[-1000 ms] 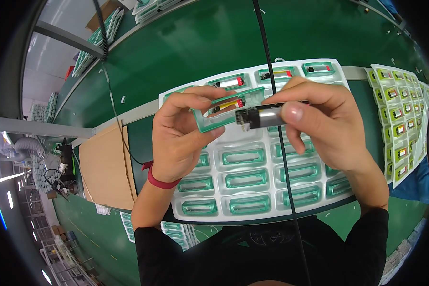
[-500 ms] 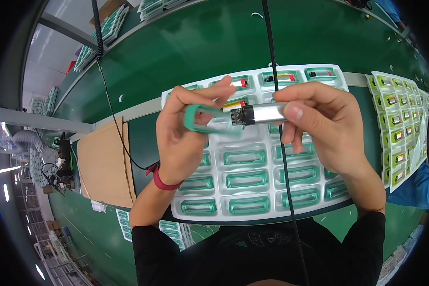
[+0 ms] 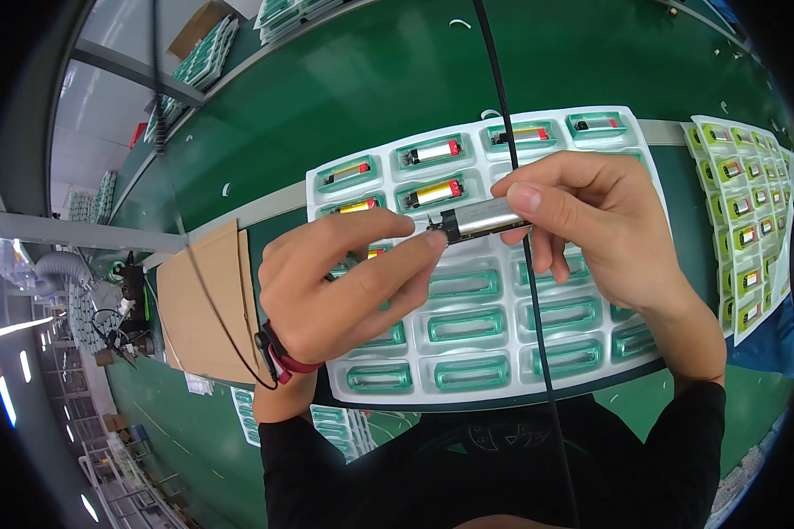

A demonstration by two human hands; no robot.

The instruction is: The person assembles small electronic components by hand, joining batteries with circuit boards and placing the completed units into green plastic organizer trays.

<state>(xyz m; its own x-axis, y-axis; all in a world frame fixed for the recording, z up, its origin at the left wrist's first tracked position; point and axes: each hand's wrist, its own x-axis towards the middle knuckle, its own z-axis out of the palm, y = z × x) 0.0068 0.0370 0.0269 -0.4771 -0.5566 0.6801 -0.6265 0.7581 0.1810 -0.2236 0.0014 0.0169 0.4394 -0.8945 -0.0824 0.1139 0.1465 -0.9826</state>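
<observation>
Silver cell (image 3: 485,218), a slim metallic pouch battery with a dark connector end pointing left, is held in the air between both hands, above the middle of the white tray (image 3: 503,379). Nearest the person, the tray's near rows hold green frames (image 3: 463,324) sitting in their pockets, each an open rounded rectangle. Above those rows, the left hand (image 3: 340,286) is curled, with a green frame partly hidden under its palm; its forefinger stretches right so that the fingertip touches the cell's dark end, and a red band sits at the wrist. The right hand (image 3: 591,225) pinches the cell's right end between thumb and forefinger, the other fingers folded loosely beneath. A thin black cable (image 3: 525,264) hangs down through the view, crossing in front of the cell and the tray. Left of the tray lies a piece of brown cardboard (image 3: 203,300) on the green table (image 3: 370,79). Farther off, the tray's far rows carry filled pockets (image 3: 432,152), cells with red ends seated in green frames. To the right, a second tray (image 3: 750,203) holds rows of smaller parts
</observation>
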